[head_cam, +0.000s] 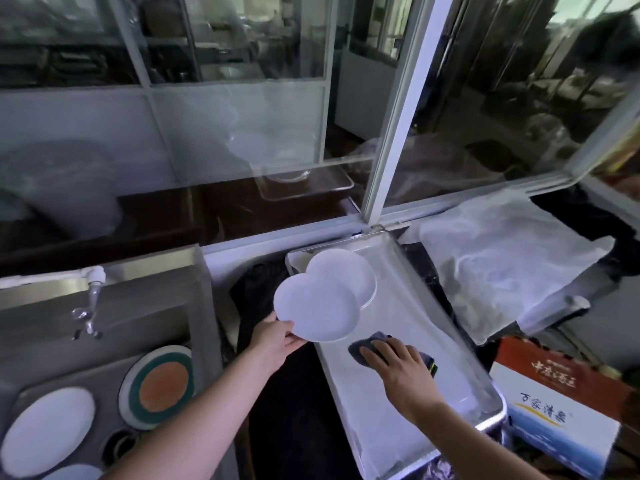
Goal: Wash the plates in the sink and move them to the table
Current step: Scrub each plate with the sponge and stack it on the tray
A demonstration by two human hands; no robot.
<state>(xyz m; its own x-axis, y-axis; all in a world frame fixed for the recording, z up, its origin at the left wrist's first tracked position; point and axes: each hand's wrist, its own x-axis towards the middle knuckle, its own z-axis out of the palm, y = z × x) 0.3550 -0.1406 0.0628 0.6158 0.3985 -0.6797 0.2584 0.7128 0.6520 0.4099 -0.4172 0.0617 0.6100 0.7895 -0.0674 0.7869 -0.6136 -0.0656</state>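
The steel sink (104, 341) served as the landmark, its tap (90, 299) fixed on the back wall. Inside it, a white plate (48, 431) lay at the left, and an orange plate with a green ring (157, 386) leaned to its right. Right of the sink, the left hand (277, 341) pinched the near rim of a white plate (317, 308), held tilted over the far part of a metal tray (398, 393); its grip was clenched on that plate. Just beyond, a second white plate (346, 271) lay in the tray. Farther right of the sink, the right hand (398, 365) pressed flat, fingers straight, on a dark cloth (367, 348) in the tray, its grip released. A printed box (554, 410) stood right of the tray.
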